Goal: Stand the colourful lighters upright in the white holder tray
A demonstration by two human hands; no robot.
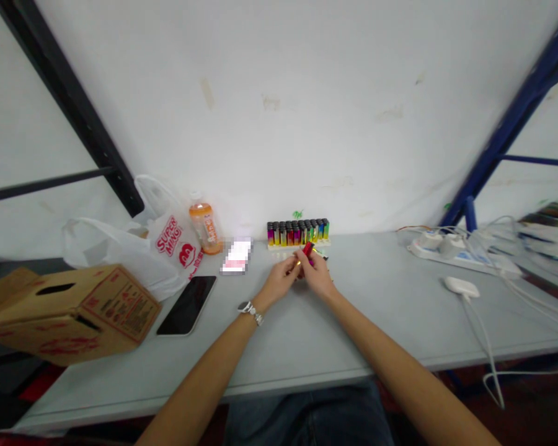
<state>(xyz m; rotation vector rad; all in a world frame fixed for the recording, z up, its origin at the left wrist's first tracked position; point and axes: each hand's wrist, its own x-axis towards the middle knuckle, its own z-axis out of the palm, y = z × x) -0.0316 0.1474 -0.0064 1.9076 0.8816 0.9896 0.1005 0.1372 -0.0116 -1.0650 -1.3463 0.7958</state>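
My right hand (319, 276) is closed around a red lighter (309, 248), whose upper end sticks out above the fingers. My left hand (281, 277) meets it at the fingertips, pinched together beside a small gold-coloured piece (299, 263) that is too small to name. Just behind both hands, a row of colourful lighters (297, 235) with black tops stands upright in a white holder (275, 248) against the wall. A few more items lie partly hidden under and behind my right hand.
Left of my hands are a black phone (187, 306), a blurred-out bright rectangle (237, 255), an orange bottle (205, 227), a white plastic bag (167, 248) and a cardboard box (69, 316). On the right lie a power strip (465, 257) and a white charger (462, 287) with cables.
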